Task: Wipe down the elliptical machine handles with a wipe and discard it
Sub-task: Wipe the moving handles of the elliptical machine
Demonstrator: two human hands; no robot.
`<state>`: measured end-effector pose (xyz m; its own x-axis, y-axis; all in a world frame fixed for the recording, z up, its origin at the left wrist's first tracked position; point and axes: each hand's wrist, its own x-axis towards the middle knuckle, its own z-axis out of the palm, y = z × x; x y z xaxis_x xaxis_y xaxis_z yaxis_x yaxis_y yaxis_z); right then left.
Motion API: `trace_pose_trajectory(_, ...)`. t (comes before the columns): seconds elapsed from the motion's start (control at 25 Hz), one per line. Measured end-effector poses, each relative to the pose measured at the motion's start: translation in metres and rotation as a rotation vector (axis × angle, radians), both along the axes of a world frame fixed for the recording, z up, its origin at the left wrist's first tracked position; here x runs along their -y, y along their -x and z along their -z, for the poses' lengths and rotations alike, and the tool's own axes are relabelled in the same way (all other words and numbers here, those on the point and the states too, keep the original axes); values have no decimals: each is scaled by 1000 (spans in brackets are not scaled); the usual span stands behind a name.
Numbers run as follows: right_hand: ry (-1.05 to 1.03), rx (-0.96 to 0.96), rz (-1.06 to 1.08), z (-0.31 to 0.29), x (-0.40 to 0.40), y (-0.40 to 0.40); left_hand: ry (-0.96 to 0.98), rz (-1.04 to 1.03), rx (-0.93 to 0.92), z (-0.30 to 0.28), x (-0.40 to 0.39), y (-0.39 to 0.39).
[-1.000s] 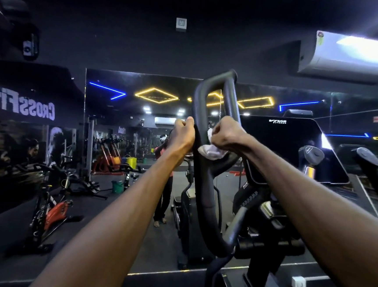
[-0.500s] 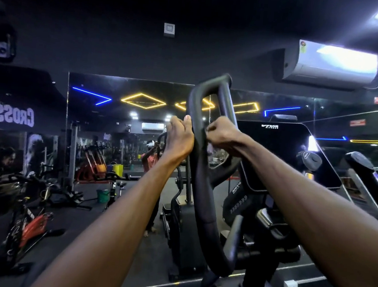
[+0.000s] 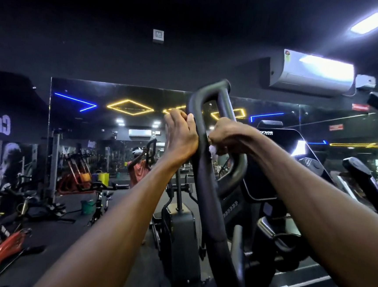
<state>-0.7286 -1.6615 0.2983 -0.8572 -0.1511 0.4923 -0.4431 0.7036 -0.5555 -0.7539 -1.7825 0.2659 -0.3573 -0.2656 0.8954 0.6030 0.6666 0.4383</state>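
Note:
The black looped elliptical handle [image 3: 205,181] rises in front of me. My left hand [image 3: 180,138] grips the loop's left bar from the left side. My right hand [image 3: 226,135] is closed around the right bar of the loop with a white wipe [image 3: 212,149] bunched inside it; only a small white corner shows under the fingers. Both hands sit at about the same height, a little below the top bend of the loop.
The elliptical's console [image 3: 278,155] stands just right of the handle, with a second handle [image 3: 363,179] at far right. A wall mirror [image 3: 120,137] ahead reflects the gym and a person. Spin bikes [image 3: 3,241] stand at lower left. An air conditioner [image 3: 313,71] hangs at upper right.
The view has tilted up and to the right. My right hand has closed over the wipe, so less white shows than one second ago. Both hands remain on the handle loop.

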Motion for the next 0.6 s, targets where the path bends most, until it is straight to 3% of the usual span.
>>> trace_pose_trajectory(0.12,65,-92,73,-14,-2,-5,21,-6,-7,-7,1,2)
trace_pose_trajectory(0.24,17,-56,23,-18,-4,2,40,-1,-48,-11,3,4)
trace_pose_trajectory(0.32,159,-37,-43,-24,-1,7,28,-9,-82,-16,4,7)
trace_pose_trajectory(0.4,251,-144,20,-29,3,13,24,-19,-92,-18,4,8)
trace_pose_trajectory(0.52,177,-91,42,-30,7,15,46,-24,-112,-18,7,11)
trace_pose_trajectory(0.6,236,-136,41,-33,11,16,49,-19,-109,-20,8,13)
